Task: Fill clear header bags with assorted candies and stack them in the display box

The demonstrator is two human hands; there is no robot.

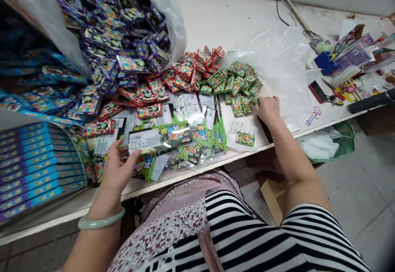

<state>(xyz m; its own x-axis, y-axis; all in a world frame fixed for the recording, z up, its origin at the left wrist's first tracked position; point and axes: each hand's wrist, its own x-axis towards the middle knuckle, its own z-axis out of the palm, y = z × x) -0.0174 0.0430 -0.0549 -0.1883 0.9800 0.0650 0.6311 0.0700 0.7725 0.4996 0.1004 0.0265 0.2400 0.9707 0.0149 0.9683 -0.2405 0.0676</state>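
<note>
Left hand gripping a flat printed packet. Right hand open, resting against small green packets on the counter.

Packets: glossy printed plastic. Sheet: thin translucent plastic. Tabletop: smooth, white. Bangle: polished, stone-like. Shirt: matt cloth. All as found.

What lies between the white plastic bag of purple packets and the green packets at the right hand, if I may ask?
In the head view, a heap of red packets lies between the white plastic bag and the green packets, which the right hand touches.
</note>
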